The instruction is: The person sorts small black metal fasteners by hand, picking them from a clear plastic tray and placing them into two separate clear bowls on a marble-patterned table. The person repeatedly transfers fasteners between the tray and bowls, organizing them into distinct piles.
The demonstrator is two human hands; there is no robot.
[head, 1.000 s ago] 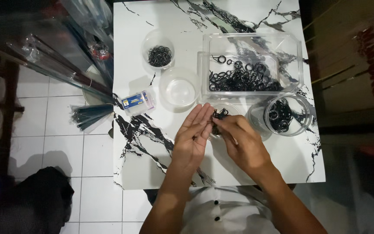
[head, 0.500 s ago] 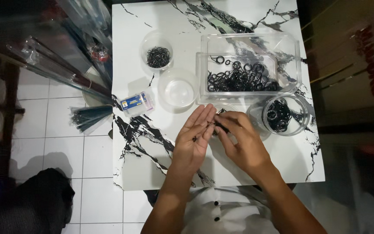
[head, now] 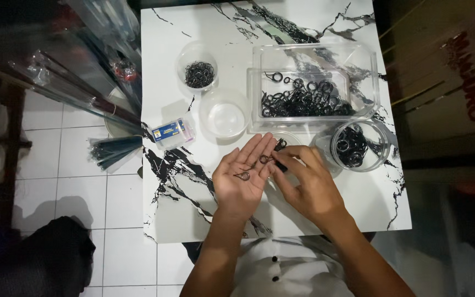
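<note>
Black rings are what both hands are busy with, low in the middle of the frame over the marble-patterned counter (head: 177, 214). The left hand (head: 243, 179) has turned palm-up and spread flat since a second ago, when it lay edge-on against the right; one small black ring with a stem (head: 243, 176) now rests loose on the palm. The right hand (head: 309, 190) has drawn its fingers in and is pinching a second ring (head: 265, 159) against the left fingertips, where earlier the two hands were pressed close around something I could not see. So the pieces have come out into the open, and I judge the sorting or pairing of them is under way rather than finished.

Across the upper right stands a clear rectangular tub (head: 257, 93) holding a heap of black rings; a round clear jar (head: 383, 146) at the right holds more, a small cup (head: 185, 58) in the upper middle has finer ones, and an empty round lid (head: 225, 116) sits beside a small blue-labelled box (head: 171, 132).

What the right thumb covers is hidden, a dark piece by the fingers is too small to name, and the left of the frame is dim clutter
</note>
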